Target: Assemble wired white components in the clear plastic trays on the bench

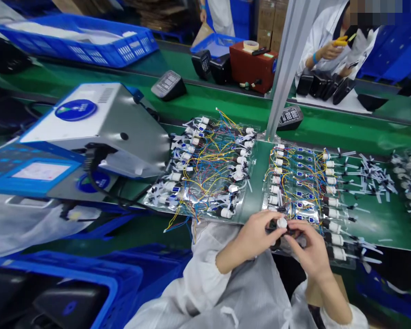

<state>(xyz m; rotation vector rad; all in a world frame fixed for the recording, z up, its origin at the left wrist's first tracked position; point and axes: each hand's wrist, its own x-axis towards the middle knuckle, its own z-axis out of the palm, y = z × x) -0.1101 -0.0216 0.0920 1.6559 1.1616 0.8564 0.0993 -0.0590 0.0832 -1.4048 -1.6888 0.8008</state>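
Observation:
My left hand and my right hand meet at the near edge of the green bench. Both pinch a small wired part with a white cylindrical cap and a dark body between the fingertips. Just beyond them lies a sheet with rows of white-capped parts joined by yellow, blue and red wires. A second tangled batch of the same wired parts lies to the left. White sleeves cover my forearms.
A grey and blue machine with a blue panel stands at left. An aluminium post rises behind the parts. Blue crates sit at back left and near left. A person in white works at the back right, beside black devices.

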